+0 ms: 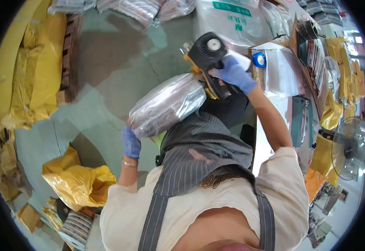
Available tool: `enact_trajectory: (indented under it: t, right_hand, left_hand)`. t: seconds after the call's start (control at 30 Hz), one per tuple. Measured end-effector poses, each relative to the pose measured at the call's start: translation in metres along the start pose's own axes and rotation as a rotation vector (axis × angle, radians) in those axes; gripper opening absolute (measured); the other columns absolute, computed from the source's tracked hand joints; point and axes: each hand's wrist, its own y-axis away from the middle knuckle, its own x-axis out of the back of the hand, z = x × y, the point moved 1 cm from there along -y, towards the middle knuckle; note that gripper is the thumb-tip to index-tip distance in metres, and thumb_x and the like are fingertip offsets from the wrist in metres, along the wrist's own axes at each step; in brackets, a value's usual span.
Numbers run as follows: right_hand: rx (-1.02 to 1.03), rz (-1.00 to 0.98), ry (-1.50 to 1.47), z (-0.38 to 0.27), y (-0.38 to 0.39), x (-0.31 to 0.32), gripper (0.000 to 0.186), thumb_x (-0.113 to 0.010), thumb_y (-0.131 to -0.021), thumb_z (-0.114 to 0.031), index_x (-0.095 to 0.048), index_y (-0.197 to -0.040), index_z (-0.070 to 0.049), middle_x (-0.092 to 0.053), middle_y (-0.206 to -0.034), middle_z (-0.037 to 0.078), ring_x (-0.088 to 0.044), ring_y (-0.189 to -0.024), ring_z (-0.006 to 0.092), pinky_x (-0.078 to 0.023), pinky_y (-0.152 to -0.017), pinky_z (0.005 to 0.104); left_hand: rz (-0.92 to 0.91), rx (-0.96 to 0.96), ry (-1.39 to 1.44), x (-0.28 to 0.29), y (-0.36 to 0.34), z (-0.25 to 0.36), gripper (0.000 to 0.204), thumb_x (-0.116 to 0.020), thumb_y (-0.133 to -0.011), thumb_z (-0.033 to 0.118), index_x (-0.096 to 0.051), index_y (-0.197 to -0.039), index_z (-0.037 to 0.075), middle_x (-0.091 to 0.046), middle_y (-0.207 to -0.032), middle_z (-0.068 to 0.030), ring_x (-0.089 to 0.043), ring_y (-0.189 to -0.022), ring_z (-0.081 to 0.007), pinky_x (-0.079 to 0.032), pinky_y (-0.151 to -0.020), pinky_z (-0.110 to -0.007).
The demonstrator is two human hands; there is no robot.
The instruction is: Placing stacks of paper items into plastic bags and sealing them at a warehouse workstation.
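While both gloved hands grip, left hand on silver bundle, right hand on black tool, yellow bags alongside.

Two gloved hands show, a left hand and a right hand, both in blue gloves. There is one clear-wrapped bundle, one black and yellow hand tool, and one blue-capped roll. One standing fan shows at the right, and one crumpled yellow bag lies on the floor.
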Motion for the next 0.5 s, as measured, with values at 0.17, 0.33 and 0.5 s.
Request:
enact_trajectory:
  t: [0.17, 0.33, 0.5]
  right_hand:
    - [-0.061, 0.242, 0.574, 0.236, -0.102, -0.011, 0.032, -0.065, -0.072, -0.031, -0.062, -0.093, -0.007, -0.063, -0.084, 0.016, -0.061, -0.078, 0.0319, -0.048, -0.071, 0.0390]
    - [-0.297, 0.259, 0.448, 0.221, -0.076, -0.027, 0.033, -0.065, -0.074, -0.032, -0.064, -0.093, -0.005, -0.063, -0.086, 0.019, -0.059, -0.085, 0.0357, -0.047, -0.075, 0.0396]
    - [-0.005, 0.156, -0.187, 0.134, -0.045, -0.057, 0.040, -0.060, -0.078, -0.034, -0.060, -0.101, -0.002, -0.061, -0.099, 0.021, -0.058, -0.096, 0.0270, -0.047, -0.081, 0.0363]
  left_hand:
    - [0.239, -0.184, -0.077, -0.050, 0.045, 0.005, 0.039, -0.044, -0.090, 0.033, -0.042, -0.116, 0.004, -0.049, -0.109, -0.0074, -0.047, -0.102, -0.0163, -0.041, -0.085, -0.031]
    - [0.604, -0.280, -0.173, -0.081, 0.032, -0.015, 0.043, -0.051, -0.088, 0.031, -0.044, -0.118, 0.001, -0.052, -0.106, -0.0089, -0.050, -0.097, -0.0174, -0.043, -0.082, -0.032]
    - [0.349, -0.227, -0.306, -0.112, -0.056, 0.021, 0.027, -0.060, -0.083, 0.025, -0.057, -0.077, -0.001, -0.055, -0.073, -0.0035, -0.048, -0.064, -0.0126, -0.044, -0.058, -0.030]
